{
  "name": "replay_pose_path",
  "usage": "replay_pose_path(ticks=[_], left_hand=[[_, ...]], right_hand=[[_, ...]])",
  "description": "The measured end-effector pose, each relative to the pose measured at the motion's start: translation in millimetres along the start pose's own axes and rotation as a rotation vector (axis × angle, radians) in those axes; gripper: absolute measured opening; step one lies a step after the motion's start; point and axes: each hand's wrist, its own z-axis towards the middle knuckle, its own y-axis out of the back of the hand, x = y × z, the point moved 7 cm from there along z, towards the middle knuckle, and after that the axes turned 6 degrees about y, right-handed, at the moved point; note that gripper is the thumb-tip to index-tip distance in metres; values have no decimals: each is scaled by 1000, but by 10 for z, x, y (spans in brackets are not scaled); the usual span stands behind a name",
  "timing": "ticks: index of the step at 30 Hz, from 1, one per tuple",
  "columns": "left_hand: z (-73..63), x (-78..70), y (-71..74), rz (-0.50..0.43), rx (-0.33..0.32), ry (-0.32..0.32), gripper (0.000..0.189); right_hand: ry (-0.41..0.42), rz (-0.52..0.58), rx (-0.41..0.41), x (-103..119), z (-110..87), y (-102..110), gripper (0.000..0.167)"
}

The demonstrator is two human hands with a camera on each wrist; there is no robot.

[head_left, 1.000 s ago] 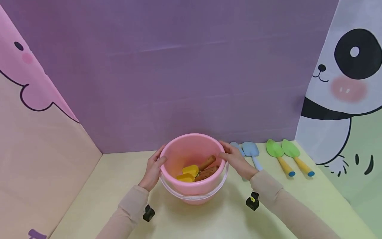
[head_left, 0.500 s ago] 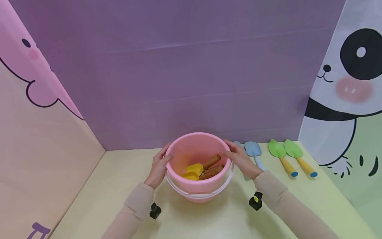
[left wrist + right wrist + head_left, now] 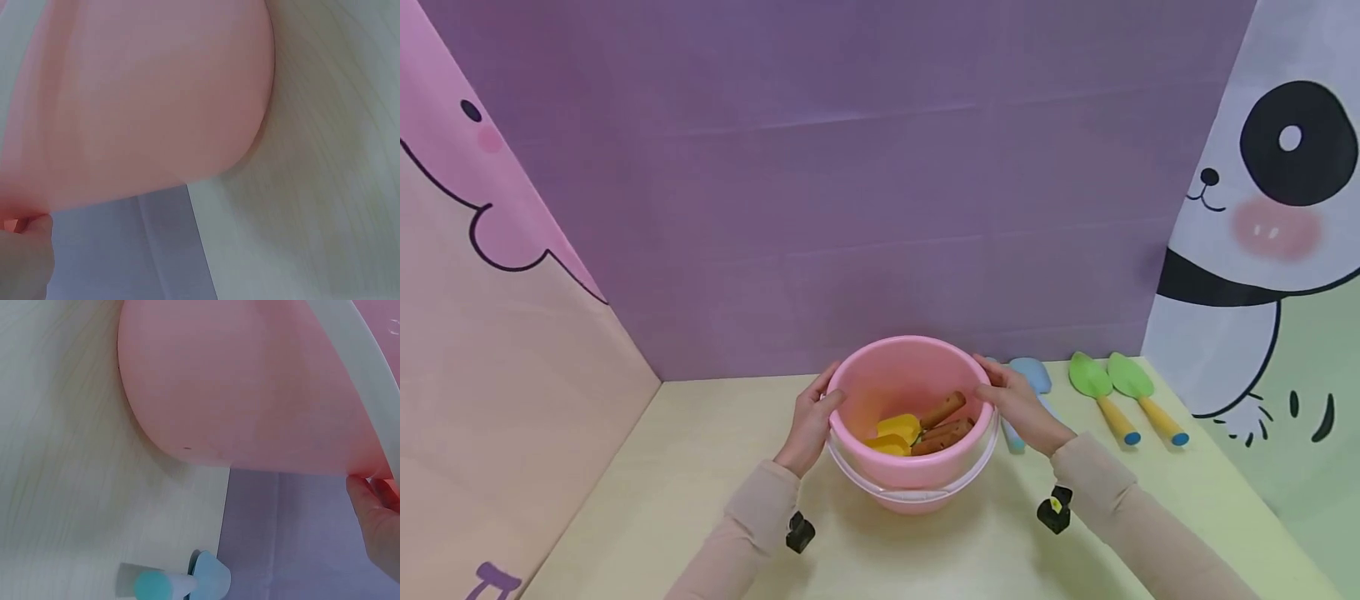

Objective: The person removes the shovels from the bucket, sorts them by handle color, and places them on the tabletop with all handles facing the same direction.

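A pink bucket (image 3: 895, 473) stands between my two hands near the back of the table, its white handle (image 3: 917, 495) hanging down at the front. Inside it lie several small garden tools with yellow blades (image 3: 904, 427) and brown handles (image 3: 943, 409). My left hand (image 3: 809, 423) grips the rim on the left, thumb on the inside. On the other side my right hand (image 3: 1021, 410) holds the rim the same way. In both wrist views the bucket wall (image 3: 156, 106) fills much of the picture, with fingertips (image 3: 357, 487) at the rim.
Two blue shovels, one with its blade (image 3: 1032, 374) showing, lie right of the bucket, partly behind my right hand. Further right are two green shovels (image 3: 1090, 375) with yellow handles. A purple backdrop (image 3: 880, 208) borders the pale table (image 3: 700, 500) behind.
Both hands have moved the bucket a little to the right across the table. My right hand now covers more of the blue shovels. The grip on the rim is the same.
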Motion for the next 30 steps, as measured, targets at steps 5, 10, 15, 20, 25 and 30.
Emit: replay_pose_path(ticks=[5, 10, 15, 20, 25, 30], left_hand=[[15, 28, -55, 10, 7, 2, 56], [29, 54, -88, 24, 7, 4, 56], [39, 74, -108, 22, 16, 18, 55], [46, 68, -113, 44, 22, 13, 55], [64, 65, -96, 48, 21, 13, 54], [83, 74, -102, 23, 36, 17, 54]], right_hand=[[-5, 1, -1, -21, -30, 56, 61], [-6, 0, -6, -54, -46, 91, 62], [1, 13, -12, -70, -66, 104, 61], [9, 28, -25, -88, -55, 112, 62], [11, 42, -45, -94, -17, 111, 61], [8, 57, -95, -124, -15, 106, 61]])
